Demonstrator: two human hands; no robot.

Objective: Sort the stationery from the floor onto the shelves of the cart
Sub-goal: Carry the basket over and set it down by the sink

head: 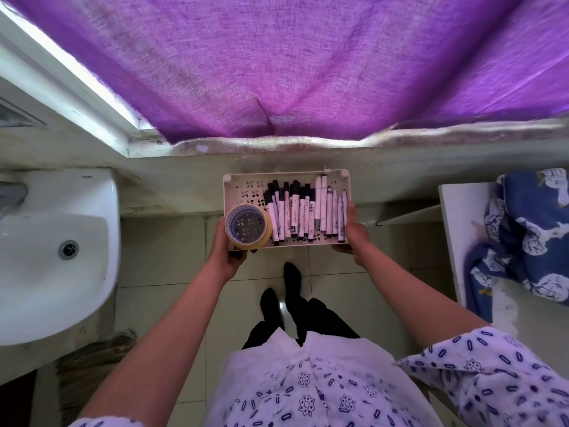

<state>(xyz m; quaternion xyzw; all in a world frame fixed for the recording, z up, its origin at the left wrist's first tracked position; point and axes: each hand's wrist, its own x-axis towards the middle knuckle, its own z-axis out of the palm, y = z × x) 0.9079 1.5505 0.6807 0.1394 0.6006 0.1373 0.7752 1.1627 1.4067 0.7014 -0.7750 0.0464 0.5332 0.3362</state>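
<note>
my left hand (229, 251) and right hand (351, 231) grip the tray (243, 188) at 9 and 3, markers (303, 211) pointing to 12.

one perforated cream cart shelf (243, 188) carries one roll of yellow tape (248, 227) and a row of markers (300, 211), roughly fifteen, though overlap makes the exact count hard to tell. two hands show, a left hand (226, 252) and a right hand (354, 232). around them are one white sink (46, 257), one purple curtain (308, 66) and one blue patterned cloth (529, 235).
</note>
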